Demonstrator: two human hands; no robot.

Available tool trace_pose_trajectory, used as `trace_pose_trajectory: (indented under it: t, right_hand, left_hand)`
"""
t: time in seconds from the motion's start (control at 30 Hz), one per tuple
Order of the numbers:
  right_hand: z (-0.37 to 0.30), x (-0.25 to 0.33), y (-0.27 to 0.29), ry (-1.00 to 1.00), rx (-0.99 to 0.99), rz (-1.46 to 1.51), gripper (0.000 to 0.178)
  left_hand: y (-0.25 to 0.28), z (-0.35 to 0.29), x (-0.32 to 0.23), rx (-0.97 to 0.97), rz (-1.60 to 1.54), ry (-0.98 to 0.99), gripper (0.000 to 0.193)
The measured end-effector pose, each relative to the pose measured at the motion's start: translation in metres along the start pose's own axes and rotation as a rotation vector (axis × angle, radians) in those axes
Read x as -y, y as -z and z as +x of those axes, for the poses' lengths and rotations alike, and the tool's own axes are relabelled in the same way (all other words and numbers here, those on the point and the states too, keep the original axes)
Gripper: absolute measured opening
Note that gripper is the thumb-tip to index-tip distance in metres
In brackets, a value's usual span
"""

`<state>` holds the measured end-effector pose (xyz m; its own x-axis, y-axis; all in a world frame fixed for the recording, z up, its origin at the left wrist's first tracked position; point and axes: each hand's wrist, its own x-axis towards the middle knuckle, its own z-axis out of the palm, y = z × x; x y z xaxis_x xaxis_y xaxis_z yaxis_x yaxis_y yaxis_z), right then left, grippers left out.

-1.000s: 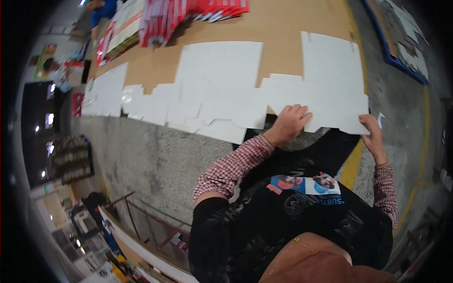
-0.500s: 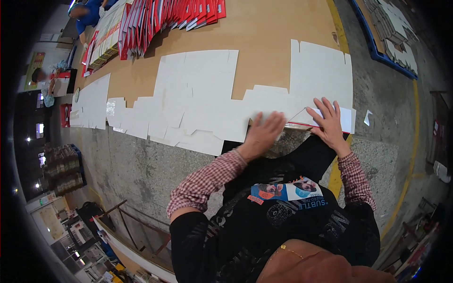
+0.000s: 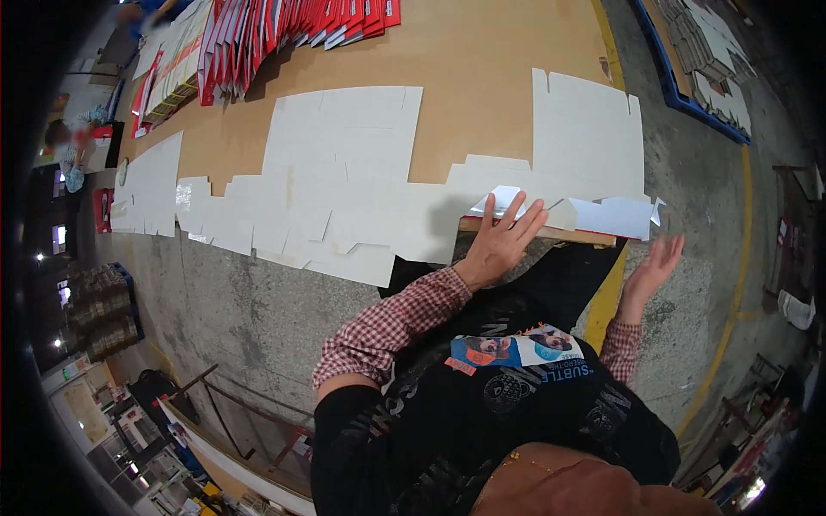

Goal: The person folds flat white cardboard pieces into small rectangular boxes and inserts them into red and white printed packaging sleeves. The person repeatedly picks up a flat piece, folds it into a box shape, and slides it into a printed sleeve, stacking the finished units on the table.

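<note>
Along the table's near edge at the right lies a white card piece (image 3: 602, 217) with a red lower edge and raised flaps. My left hand (image 3: 501, 242) rests its fingertips at its left end, fingers spread, beside a shiny folded flap (image 3: 501, 200). My right hand (image 3: 652, 271) hovers over the floor just off the card's right end, fingers apart and holding nothing. A small pointed flap (image 3: 657, 211) sticks up at that right end. Large flat white die-cut cardboard sheets (image 3: 344, 146) cover the front of the table beneath and left of the card.
A row of red-and-white folded cartons (image 3: 258, 43) stands on the brown tabletop (image 3: 473, 69) at the far left. A blue pallet (image 3: 701, 112) with stacked cardboard is at the right. Two people are at the far left. A metal frame (image 3: 232, 413) stands behind at lower left.
My right hand has left the card, moving right and down past the table edge. My left hand has shifted slightly right onto the card, where flaps now stand raised.
</note>
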<state>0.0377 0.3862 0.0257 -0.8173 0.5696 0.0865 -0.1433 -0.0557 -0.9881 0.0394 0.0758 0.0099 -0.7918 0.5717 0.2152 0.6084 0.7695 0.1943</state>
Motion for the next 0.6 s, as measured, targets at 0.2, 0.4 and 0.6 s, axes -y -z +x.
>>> trace_pose_trajectory:
  t: [0.2, 0.4, 0.6]
  right_hand:
    - [-0.008, -0.015, -0.006, 0.045, 0.165, -0.01, 0.048]
    - [0.009, 0.034, -0.105, 0.762, 1.039, -0.973, 0.072]
    - [0.024, 0.023, -0.085, 0.587, 0.896, -0.523, 0.08]
  left_hand:
    - [0.002, 0.051, -0.048, 0.243, -0.376, -0.247, 0.118]
    - [0.021, -0.011, -0.007, 0.345, -0.124, 0.193, 0.103]
    - [0.098, 0.022, 0.092, 0.666, -0.091, 0.171, 0.02]
